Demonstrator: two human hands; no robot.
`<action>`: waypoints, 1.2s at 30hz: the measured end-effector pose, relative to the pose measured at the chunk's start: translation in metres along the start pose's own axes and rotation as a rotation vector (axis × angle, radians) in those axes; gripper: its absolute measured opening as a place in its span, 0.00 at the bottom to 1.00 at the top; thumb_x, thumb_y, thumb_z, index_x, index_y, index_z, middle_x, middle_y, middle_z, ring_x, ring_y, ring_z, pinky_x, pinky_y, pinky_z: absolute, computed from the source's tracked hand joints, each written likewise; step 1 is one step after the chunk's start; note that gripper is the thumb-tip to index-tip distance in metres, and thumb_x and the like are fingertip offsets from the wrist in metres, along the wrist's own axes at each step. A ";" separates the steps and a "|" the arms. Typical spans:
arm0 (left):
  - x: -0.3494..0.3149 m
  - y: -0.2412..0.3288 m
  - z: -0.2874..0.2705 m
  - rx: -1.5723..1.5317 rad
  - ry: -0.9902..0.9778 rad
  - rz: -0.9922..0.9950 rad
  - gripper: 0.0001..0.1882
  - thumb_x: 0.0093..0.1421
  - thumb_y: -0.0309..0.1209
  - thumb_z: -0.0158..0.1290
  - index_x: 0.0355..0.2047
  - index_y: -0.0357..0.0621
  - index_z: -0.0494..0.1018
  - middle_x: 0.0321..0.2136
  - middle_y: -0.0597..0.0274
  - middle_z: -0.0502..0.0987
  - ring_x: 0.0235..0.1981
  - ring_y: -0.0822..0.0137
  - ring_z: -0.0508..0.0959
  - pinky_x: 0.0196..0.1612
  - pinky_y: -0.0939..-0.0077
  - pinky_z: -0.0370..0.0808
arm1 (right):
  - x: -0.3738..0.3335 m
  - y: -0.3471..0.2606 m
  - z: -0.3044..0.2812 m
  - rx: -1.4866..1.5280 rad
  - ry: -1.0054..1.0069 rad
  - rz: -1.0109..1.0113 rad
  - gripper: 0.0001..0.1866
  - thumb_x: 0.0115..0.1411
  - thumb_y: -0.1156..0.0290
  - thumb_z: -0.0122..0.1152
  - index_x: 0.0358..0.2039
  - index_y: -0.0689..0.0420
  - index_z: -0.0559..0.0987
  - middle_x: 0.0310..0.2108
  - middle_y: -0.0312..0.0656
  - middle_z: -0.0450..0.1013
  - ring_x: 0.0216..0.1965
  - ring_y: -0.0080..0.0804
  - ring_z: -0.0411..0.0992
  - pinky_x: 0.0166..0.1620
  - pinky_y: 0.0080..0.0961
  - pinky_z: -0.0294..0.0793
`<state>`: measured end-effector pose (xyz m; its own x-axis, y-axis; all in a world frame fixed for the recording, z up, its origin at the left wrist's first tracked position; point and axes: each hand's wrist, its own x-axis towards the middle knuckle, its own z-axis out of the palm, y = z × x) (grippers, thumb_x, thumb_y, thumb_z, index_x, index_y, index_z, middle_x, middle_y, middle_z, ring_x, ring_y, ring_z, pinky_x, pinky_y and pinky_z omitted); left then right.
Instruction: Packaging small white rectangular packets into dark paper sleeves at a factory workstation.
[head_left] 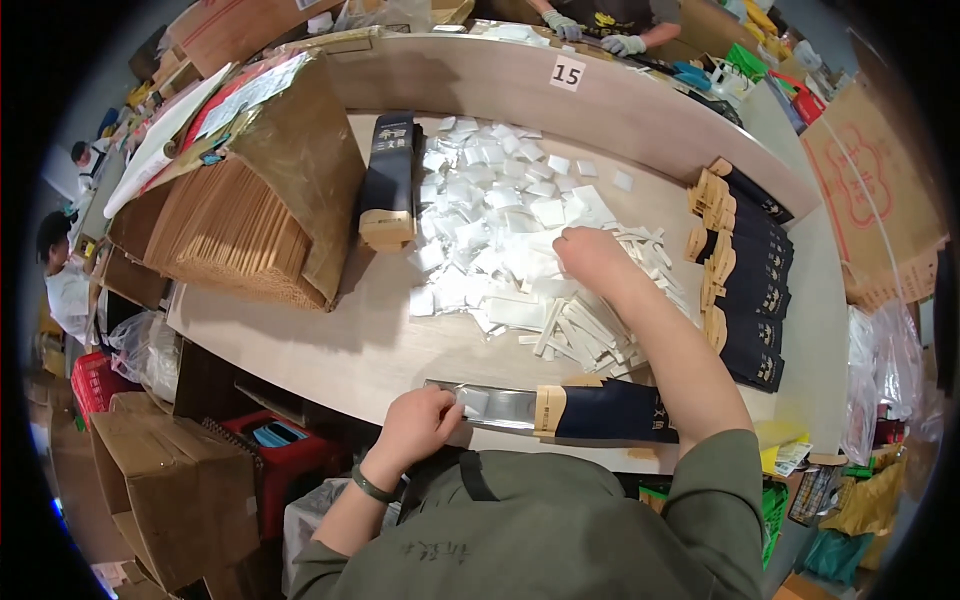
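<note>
My left hand [415, 428] is closed on the left end of a long silvery plastic package [510, 407] at the near table edge. A small white packet [474, 402] lies on that package, by my fingertips. To the right, a dark blue sleeve with a tan band [600, 410] covers the rest of the package. My right hand [600, 258] is reaching into the middle of the table with its fingers curled. It is over a heap of small white packets [475, 220] and flat white strips [590, 328]; what its fingertips hold is hidden.
A cardboard box [340, 180] full of tan card pieces stands at the left. Beside it lies a stack of dark sleeves [388, 180]; more sleeves [750, 280] are piled at the right. A low partition [470, 80] edges the back, with a gloved person [620, 44] beyond.
</note>
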<state>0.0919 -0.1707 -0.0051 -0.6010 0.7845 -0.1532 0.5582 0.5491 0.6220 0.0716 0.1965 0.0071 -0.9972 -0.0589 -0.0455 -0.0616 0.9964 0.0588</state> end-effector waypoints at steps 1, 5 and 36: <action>0.001 0.002 -0.002 -0.002 0.001 -0.011 0.13 0.61 0.39 0.54 0.25 0.43 0.76 0.26 0.52 0.76 0.31 0.48 0.77 0.35 0.57 0.74 | 0.005 0.001 0.002 0.004 -0.003 -0.010 0.05 0.56 0.72 0.57 0.32 0.56 0.79 0.34 0.46 0.75 0.41 0.46 0.75 0.42 0.41 0.76; 0.004 0.013 -0.040 0.122 -0.026 0.004 0.11 0.56 0.40 0.59 0.27 0.45 0.78 0.25 0.55 0.77 0.31 0.50 0.78 0.34 0.59 0.75 | -0.001 -0.007 -0.006 0.138 0.112 0.135 0.07 0.52 0.70 0.59 0.29 0.60 0.79 0.31 0.48 0.77 0.36 0.47 0.76 0.39 0.41 0.75; -0.047 -0.063 -0.014 -0.510 0.468 -0.425 0.12 0.72 0.33 0.44 0.38 0.39 0.73 0.32 0.66 0.76 0.35 0.75 0.74 0.43 0.79 0.72 | -0.107 -0.179 -0.007 0.610 0.159 -0.043 0.09 0.55 0.68 0.64 0.26 0.56 0.72 0.27 0.41 0.69 0.31 0.43 0.72 0.32 0.39 0.73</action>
<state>0.0769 -0.2460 -0.0257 -0.9430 0.2744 -0.1882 -0.0332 0.4851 0.8738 0.1887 0.0241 0.0082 -0.9913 -0.0615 0.1162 -0.1136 0.8457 -0.5214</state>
